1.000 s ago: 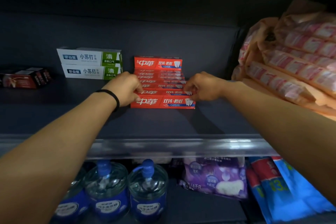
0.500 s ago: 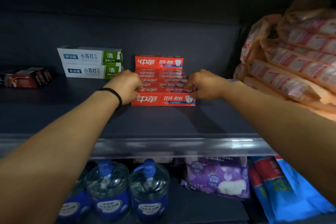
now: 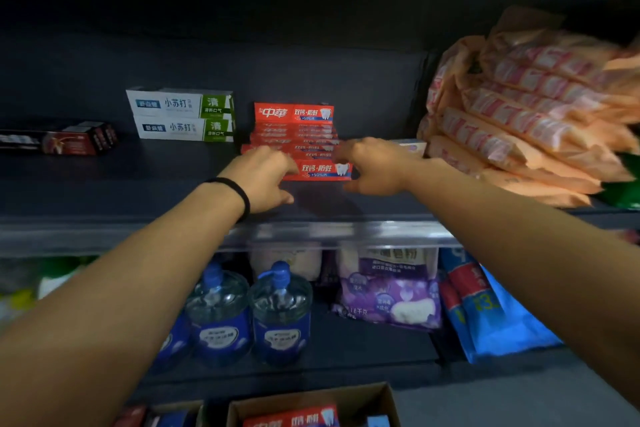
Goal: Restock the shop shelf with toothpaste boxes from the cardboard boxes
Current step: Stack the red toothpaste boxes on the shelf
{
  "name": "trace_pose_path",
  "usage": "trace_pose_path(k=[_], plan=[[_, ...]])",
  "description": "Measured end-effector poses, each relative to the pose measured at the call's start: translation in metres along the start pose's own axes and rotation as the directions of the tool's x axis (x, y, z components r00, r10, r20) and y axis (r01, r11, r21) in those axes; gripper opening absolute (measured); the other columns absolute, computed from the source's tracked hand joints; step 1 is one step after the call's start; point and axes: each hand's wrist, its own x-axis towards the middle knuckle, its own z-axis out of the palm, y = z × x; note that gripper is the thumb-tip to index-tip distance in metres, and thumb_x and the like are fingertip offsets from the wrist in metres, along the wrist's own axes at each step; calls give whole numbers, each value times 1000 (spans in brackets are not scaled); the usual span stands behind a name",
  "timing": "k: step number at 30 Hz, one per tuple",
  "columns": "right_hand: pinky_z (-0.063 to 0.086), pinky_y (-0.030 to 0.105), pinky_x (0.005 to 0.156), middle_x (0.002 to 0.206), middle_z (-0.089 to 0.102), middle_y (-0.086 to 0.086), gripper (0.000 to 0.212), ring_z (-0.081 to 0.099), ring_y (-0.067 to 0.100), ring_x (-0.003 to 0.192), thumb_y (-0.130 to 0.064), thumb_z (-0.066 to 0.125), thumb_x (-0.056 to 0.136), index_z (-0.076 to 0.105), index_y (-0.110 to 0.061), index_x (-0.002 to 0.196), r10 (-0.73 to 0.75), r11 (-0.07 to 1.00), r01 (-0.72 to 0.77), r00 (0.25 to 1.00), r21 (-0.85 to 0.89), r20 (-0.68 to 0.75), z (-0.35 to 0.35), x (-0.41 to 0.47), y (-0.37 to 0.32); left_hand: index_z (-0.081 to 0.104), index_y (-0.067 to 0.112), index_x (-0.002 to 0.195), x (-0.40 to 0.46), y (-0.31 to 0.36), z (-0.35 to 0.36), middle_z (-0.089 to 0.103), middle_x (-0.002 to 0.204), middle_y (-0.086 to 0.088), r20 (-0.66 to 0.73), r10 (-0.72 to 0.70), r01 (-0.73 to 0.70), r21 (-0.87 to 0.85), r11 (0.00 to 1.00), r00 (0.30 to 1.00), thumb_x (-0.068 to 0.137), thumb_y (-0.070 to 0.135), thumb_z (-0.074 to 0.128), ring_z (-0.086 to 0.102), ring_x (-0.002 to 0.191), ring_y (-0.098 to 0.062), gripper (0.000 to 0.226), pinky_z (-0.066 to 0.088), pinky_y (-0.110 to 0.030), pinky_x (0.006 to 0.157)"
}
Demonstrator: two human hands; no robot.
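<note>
Your left hand (image 3: 265, 177) and right hand (image 3: 372, 166), fingers loosely spread and gripping nothing, touch the nearest red 中華 toothpaste box (image 3: 320, 170), printed 双钙·防蛀.

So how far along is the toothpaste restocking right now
Done: a row of red toothpaste boxes sits on the shelf. In hand: left hand and right hand are at the front box. Left: more red boxes wait in the cardboard box below.

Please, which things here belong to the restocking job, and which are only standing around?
Job: red toothpaste boxes, left hand, right hand, cardboard box, shelf.
Not the job: white-green boxes, water bottles, purple bag, orange packs.
</note>
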Motion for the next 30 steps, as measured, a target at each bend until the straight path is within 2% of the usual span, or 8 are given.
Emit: trace_pose_path(k=[3, 7, 12, 17, 23, 27, 30], plan=[[48, 39, 87, 125, 58, 6, 47, 55, 28, 112, -33, 67, 79, 54, -18, 123, -9, 1000, 9, 1000, -3, 12, -2, -43, -26, 60, 19, 124, -37, 24, 5, 62, 123, -5, 36, 17, -17, -9, 1000, 999, 77, 36, 74, 56, 112, -26, 51, 50, -40, 90], [48, 41, 89, 131, 52, 6, 56, 52, 28, 117, -30, 67, 79, 46, -16, 129, -12, 997, 7, 998, 73, 59, 15, -103, -67, 57, 15, 125, -92, 52, 27, 59, 125, -7, 170, 20, -12, -45, 999, 985, 74, 40, 76, 55, 113, -27, 59, 49, -41, 91], [45, 36, 87, 130, 51, 7, 59, 50, 27, 118, -31, 67, 81, 43, -15, 132, -47, 992, 28, 987, 124, 151, 74, -161, -109, 61, 17, 110, -158, 67, 86, 62, 115, -5, 276, 17, 6, -84, 996, 961, 70, 41, 76, 58, 105, -28, 49, 51, -40, 84], [41, 36, 93, 133, 48, 6, 63, 47, 25, 121, -32, 66, 83, 38, -15, 137, -84, 979, 30, 959, 200, 270, 151, -191, -138, 56, 19, 123, -203, 73, 155, 56, 126, -2, 415, -8, 71, -137, 988, 910, 74, 37, 74, 53, 115, -23, 55, 48, -39, 93], [40, 33, 91, 125, 53, 0, 57, 51, 19, 114, -44, 67, 83, 44, -23, 130, -118, 956, 6, 923, 293, 367, 248, -201, -152, 57, 21, 122, -240, 78, 247, 57, 127, -2, 643, 33, 123, -195, 973, 765, 79, 30, 71, 55, 114, -20, 47, 46, -34, 98], [38, 35, 102, 140, 48, 2, 72, 46, 21, 125, -45, 65, 84, 31, -23, 144, -122, 947, -23, 898, 321, 423, 282, -204, -151, 57, 20, 126, -254, 83, 301, 58, 128, -4, 748, 73, 119, -200, 973, 659, 81, 27, 69, 56, 115, -23, 47, 46, -36, 99], [35, 35, 106, 144, 43, 4, 72, 42, 22, 129, -42, 64, 86, 30, -21, 145, -124, 946, -37, 877, 322, 465, 301, -206, -148, 55, 18, 127, -262, 87, 331, 57, 129, -7, 801, 94, 107, -194, 975, 591, 82, 22, 69, 55, 116, -25, 47, 46, -35, 99]])
